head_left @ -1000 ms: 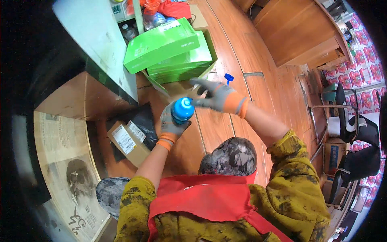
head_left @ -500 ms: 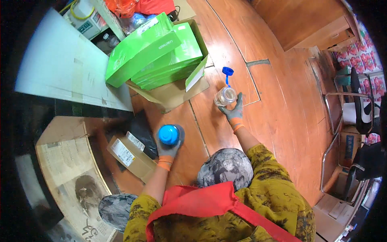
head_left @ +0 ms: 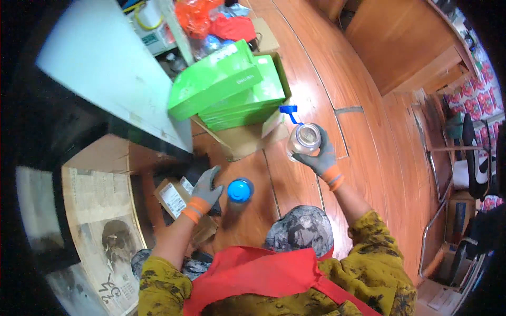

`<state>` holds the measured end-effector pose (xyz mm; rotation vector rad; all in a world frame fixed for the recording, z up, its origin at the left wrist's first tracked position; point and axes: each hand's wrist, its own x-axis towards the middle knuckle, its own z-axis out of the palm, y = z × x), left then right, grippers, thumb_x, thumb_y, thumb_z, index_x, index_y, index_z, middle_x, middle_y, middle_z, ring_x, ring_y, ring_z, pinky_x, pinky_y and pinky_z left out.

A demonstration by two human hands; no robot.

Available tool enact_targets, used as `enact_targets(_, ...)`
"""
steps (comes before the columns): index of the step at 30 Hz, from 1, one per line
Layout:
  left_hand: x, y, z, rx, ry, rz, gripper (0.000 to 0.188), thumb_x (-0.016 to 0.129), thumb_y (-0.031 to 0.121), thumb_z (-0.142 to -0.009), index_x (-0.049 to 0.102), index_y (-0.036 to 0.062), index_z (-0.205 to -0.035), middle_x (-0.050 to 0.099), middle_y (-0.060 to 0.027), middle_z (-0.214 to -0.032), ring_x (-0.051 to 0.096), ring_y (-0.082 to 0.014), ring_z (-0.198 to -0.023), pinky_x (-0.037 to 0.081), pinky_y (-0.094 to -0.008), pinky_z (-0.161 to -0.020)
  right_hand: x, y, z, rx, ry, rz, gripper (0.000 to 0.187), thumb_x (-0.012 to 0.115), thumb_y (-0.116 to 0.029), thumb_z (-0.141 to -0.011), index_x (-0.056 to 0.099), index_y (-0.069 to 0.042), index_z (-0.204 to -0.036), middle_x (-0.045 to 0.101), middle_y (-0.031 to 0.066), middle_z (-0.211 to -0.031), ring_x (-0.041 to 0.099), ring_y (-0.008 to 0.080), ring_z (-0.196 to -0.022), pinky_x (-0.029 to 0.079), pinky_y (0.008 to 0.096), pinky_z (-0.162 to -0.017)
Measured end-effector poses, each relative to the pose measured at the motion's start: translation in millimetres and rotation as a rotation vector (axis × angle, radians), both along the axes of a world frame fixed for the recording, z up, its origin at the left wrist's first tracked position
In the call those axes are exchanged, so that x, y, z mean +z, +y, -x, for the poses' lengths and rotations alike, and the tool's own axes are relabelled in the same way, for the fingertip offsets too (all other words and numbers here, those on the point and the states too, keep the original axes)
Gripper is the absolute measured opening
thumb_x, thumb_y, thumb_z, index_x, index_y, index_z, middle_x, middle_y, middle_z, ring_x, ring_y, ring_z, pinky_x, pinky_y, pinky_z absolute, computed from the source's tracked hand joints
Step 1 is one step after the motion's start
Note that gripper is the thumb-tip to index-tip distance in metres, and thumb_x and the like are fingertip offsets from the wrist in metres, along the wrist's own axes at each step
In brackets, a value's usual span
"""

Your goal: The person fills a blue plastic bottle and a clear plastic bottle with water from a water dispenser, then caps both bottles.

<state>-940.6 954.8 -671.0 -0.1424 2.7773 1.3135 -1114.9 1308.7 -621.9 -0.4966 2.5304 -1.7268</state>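
In my gloved right hand (head_left: 322, 157) is a clear bottle (head_left: 304, 140) with its blue strap lid (head_left: 289, 110) flipped out to the side. The fingers wrap round the bottle, and its round mouth faces up. A second bottle with a bright blue cap (head_left: 240, 190) stands on the wooden floor. My gloved left hand (head_left: 207, 187) is just left of that bottle, apart from it, with thumb and fingers spread and nothing between them. Beneath and behind this hand lies a small brown cardboard box (head_left: 171, 199) with white labels.
An open carton (head_left: 240, 145) holding green boxes (head_left: 226, 84) stands ahead. Left of it rises a pale panel (head_left: 116, 68), with a newspaper-lined surface (head_left: 97, 205) below. A wooden cabinet (head_left: 406, 42) stands at the far right, metal-framed chairs (head_left: 429, 231) along the right side.
My left hand has let go of the blue-capped bottle and moved left, leaving it standing on the floor. My right hand has brought the clear bottle slightly nearer. The view has shifted.
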Motion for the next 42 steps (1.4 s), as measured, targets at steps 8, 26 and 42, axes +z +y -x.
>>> enact_targets(8, 184, 27, 23, -0.059, 0.469, -0.077, 0.117, 0.092, 0.044, -0.067, 0.029, -0.0007, -0.154, 0.045, -0.0236, -0.148, 0.045, -0.0362, -0.138, 0.035, -0.0448, -0.118, 181, -129, -22, 0.608, 0.035, 0.132, 0.098, 0.099, -0.023, -0.060, 0.049, -0.005, -0.142, 0.060, 0.0072, -0.135, 0.056, 0.0187, -0.125, 0.045, 0.0383, -0.109)
enact_targets(26, 268, -240, -28, 0.835, 0.511, -0.589, 0.092, 0.091, 0.023, -0.070, 0.041, 0.0038, -0.144, 0.059, -0.0180, -0.127, 0.062, -0.0331, -0.113, 0.054, -0.0412, -0.092, 397, -427, -97, 0.742, 0.991, 0.175, 0.052, 0.075, -0.005, -0.087, 0.058, 0.001, -0.136, 0.067, 0.0131, -0.124, 0.062, 0.0173, -0.114, 0.050, 0.0315, -0.100)
enact_targets(42, 358, -268, -13, 1.112, 0.724, 0.029, 0.103, 0.092, 0.047, -0.059, 0.046, 0.0092, -0.143, 0.058, -0.0233, -0.131, 0.057, -0.0421, -0.120, 0.049, -0.0484, -0.101, 521, -555, -142, 0.491, 2.079, -1.090, 0.046, 0.065, -0.010, -0.088, 0.066, -0.022, -0.133, 0.057, 0.0100, -0.135, 0.057, 0.0316, -0.120, 0.053, 0.0394, -0.097)
